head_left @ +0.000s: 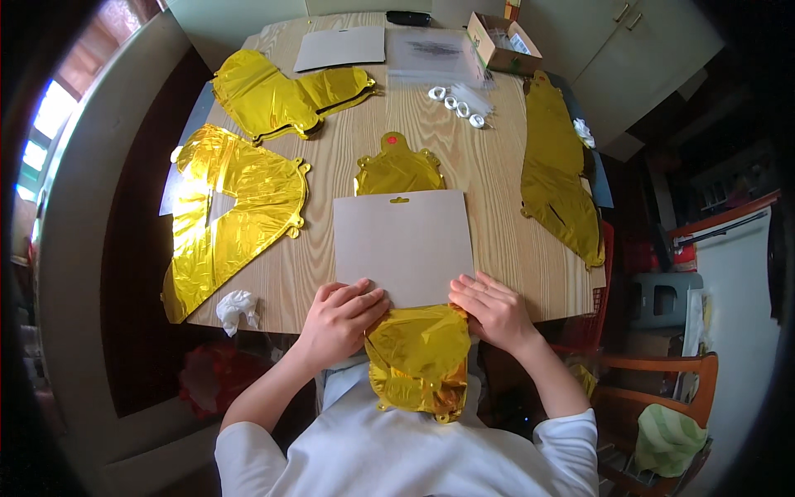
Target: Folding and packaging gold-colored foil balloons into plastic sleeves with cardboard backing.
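Note:
A white card (403, 240) with a small hanging slot lies flat on a gold foil balloon (399, 172). The balloon's far end shows beyond the card; its near part drapes over the table edge toward my lap. At the card's near left corner, my left hand (344, 319) is closed on the foil's side edge, fingertips against the card. Opposite it, my right hand (493, 311) grips the foil at the near right corner, its fingers bent over the card. Both thumbs are mostly hidden.
Flat gold foil balloons lie at far left (273, 95), near left (257, 195) and right (559, 166). At the back are a card stack (339, 50), clear plastic bags (435, 58), white ribbon rolls (450, 103) and a cardboard box (501, 54). A crumpled tissue (238, 311) sits at the left edge.

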Action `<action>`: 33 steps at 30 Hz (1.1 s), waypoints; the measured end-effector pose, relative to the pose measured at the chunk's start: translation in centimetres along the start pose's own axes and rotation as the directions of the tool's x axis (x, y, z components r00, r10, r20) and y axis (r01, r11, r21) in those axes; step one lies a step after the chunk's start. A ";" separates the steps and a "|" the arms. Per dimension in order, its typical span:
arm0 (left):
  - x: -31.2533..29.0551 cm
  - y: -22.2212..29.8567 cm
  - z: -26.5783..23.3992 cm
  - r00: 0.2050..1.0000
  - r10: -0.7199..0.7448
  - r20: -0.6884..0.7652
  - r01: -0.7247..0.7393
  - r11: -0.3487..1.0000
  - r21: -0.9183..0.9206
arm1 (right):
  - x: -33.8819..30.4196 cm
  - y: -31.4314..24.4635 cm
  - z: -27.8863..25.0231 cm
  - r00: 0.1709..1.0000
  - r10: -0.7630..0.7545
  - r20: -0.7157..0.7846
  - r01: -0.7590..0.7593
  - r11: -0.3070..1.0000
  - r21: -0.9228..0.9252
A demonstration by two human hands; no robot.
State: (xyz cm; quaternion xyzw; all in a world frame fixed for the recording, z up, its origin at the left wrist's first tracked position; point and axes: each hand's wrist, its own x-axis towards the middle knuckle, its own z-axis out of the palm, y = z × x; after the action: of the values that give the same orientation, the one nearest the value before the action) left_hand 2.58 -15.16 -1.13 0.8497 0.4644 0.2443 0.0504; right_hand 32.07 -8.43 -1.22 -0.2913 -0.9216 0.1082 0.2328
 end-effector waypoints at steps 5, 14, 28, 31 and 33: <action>0.0 -0.5 0.8 0.985 -0.166 -0.045 0.157 0.976 -0.149 | 0.2 0.5 0.8 0.991 0.123 -0.051 -0.119 0.990 0.081; 1.3 0.2 1.4 0.927 -0.357 -0.116 0.334 0.925 -0.183 | 2.8 -0.2 0.7 0.941 0.296 -0.166 -0.288 0.955 0.072; 2.3 0.8 1.7 0.910 -0.393 -0.134 0.388 0.919 -0.066 | 2.4 0.2 2.4 0.937 0.225 -0.268 -0.257 0.962 -0.092; 2.4 0.8 1.9 0.904 -0.400 -0.149 0.401 0.916 -0.024 | 2.4 0.2 3.0 0.930 0.238 -0.281 -0.277 0.955 -0.109; 2.5 0.8 2.1 0.897 -0.411 -0.160 0.417 0.909 0.005 | 2.6 0.1 2.9 0.932 0.245 -0.267 -0.282 0.953 -0.111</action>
State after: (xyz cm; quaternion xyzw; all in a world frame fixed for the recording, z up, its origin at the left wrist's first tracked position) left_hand 5.26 -13.24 -1.79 0.7106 0.6417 0.2845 0.0482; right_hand 28.81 -7.04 -2.80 -0.4403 -0.8427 0.0326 0.3083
